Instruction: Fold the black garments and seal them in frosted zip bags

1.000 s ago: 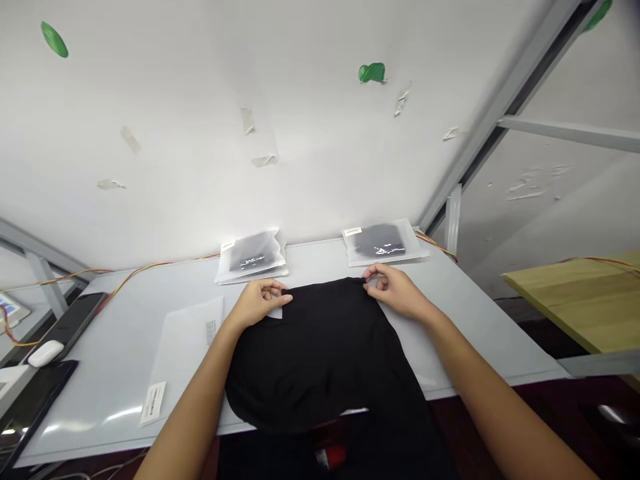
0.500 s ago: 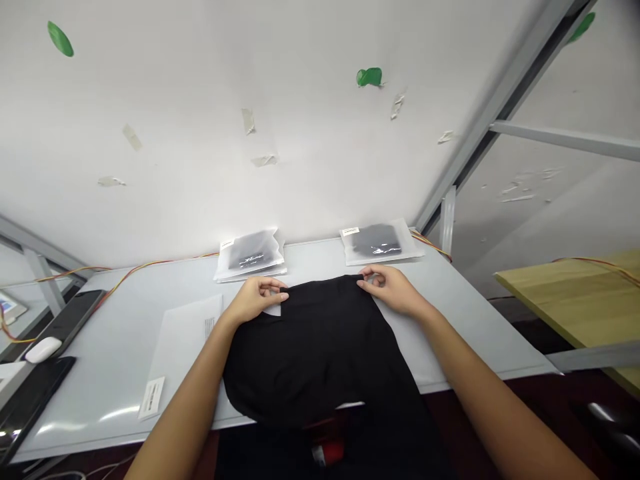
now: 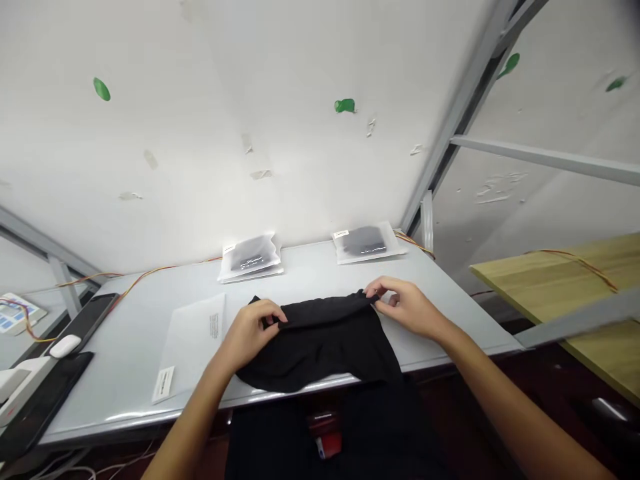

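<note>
A black cloth garment [image 3: 325, 347] lies near the front edge of the table, its far edge turned over toward me in a fold. My left hand [image 3: 253, 333] pinches the left end of that fold, fingers closed on the fabric. At the fold's right end my right hand [image 3: 400, 303] also pinches the cloth between thumb and fingers. What kind of garment it is I cannot tell. To the left of it rests a flat frosted plastic bag [image 3: 193, 333] with printed text and a white label [image 3: 163, 384].
Two frosted bags with dark contents, a left one [image 3: 250, 257] and a right one [image 3: 367, 243], lie along the wall. A white earbud case [image 3: 66, 346] and black devices sit at the left. A wooden board [image 3: 560, 280] stands beyond the metal frame at right.
The far edge of the black garment has been folded over toward me, both hands still pinching it. More of the table's front edge shows below the cloth. The camera view has shifted slightly.
</note>
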Motion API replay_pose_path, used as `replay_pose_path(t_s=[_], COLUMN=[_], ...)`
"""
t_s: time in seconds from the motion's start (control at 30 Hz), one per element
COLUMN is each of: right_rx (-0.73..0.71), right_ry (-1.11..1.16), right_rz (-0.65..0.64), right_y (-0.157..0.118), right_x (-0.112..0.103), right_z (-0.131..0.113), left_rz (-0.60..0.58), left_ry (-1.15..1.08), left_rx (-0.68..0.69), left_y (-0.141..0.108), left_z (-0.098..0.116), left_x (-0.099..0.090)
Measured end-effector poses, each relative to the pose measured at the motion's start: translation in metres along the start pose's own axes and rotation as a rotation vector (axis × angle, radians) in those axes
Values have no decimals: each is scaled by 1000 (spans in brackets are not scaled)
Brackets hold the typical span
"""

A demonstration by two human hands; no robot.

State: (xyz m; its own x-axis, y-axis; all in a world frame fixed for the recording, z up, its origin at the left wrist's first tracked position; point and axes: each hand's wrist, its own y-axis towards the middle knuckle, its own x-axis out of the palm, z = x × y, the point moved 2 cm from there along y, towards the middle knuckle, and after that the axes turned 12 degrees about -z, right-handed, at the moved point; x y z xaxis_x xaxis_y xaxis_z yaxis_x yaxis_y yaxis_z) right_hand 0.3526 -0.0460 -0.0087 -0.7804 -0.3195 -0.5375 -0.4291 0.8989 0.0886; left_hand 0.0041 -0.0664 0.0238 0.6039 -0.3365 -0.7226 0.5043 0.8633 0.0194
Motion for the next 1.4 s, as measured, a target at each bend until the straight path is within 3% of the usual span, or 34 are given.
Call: replay_pose_path(t_s=[0.17,0.3,0.4,0.53,0.7,0.77,0.87,0.97,1.13,1.27,1.4], right_rx=[-110,-155,-191,-238,-396,-331,-106,68,200,263,172], right_ry=[-182,-323,-381,-514,-454,-330,-127,0,28,-153,-242], right_rz=[-61,-12,-59,-157,-67,-14,104,177,208,203,267], right_y=[-15,-32,-59,-96,-116,-113,-98,-75,-36,-26,-24], right_x=[17,21,31,51,54,49,42,41,45,46,45], right_z=[-3,-26,-35,-16,5,2,-8,-15,-3,3,-7], left_rz=[-43,9,49,158,313,344,376,375,298,238,403], left_ry=[167,274,377,530,515,447,301,165,103,288,442], left_rx=[43,103,168,306,362,331,227,88,-122,-107,20], left_y=[-13,-28,-53,-91,-112,-111,-99,-77,-30,-14,-19], left_z=[3,25,39,35,21,21,24,21,0,-13,4], left_x=[16,14,27,56,65,60,46,29,12,15,29])
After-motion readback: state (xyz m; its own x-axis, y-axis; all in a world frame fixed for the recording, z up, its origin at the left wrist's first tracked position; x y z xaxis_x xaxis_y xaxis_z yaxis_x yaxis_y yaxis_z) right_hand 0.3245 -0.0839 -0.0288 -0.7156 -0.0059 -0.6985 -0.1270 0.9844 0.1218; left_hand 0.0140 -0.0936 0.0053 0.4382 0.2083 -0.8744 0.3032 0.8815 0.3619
